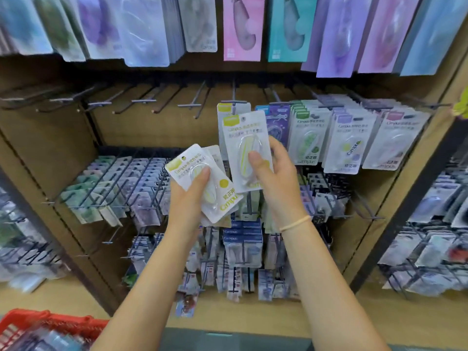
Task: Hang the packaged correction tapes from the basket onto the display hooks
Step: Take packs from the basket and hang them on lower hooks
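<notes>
My left hand (188,196) grips a small stack of white-and-yellow correction tape packs (202,179), thumb across the top one. My right hand (272,173) pinches a single yellow correction tape pack (244,138) and holds it upright just below a display hook (234,101). On that hook one matching pack (226,110) hangs behind the held one. The red basket (58,323) sits at the bottom left, with more blurred packs inside.
Several bare hooks (141,101) run along the rail to the left. Filled hooks of Campus packs (349,143) hang to the right. Larger packages (241,29) hang above, and lower rows of stocked hooks (121,188) jut out below my hands.
</notes>
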A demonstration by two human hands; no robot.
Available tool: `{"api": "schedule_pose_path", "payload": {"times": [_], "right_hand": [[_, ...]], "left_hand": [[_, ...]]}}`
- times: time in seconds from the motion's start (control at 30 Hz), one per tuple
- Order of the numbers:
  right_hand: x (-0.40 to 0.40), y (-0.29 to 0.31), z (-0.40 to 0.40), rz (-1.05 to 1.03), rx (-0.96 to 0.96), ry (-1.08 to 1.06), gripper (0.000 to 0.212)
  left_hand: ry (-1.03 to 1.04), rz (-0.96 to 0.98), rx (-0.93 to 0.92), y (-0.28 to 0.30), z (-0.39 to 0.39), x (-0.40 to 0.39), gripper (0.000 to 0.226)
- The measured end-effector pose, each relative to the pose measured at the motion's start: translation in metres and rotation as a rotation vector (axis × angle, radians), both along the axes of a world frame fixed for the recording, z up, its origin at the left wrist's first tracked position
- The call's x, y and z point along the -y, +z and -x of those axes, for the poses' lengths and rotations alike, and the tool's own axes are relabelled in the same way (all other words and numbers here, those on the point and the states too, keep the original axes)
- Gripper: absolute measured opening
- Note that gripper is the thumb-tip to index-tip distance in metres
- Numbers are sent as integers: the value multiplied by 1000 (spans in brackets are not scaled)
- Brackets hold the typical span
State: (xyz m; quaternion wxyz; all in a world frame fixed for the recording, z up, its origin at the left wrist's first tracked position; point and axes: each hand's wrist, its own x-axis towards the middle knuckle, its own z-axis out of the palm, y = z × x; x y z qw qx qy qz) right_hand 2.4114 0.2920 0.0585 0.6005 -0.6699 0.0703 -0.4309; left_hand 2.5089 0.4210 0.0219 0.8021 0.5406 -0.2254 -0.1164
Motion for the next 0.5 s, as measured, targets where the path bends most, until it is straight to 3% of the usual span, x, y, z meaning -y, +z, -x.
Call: {"api": "schedule_pose_path", "payload": {"times": [0.13,0.3,0.5], "right_hand": [[-2,14,-30,42,-13,-41,55],[0,2,-43,57,17,-158,61],[-1,8,-50,151,-20,-238,39]], "left_hand": [[38,-10,-11,3,-24,-9,47],[20,-22,-24,0,-42,-13,41],[-20,-27,-30,5,-48,-9,44]]}}
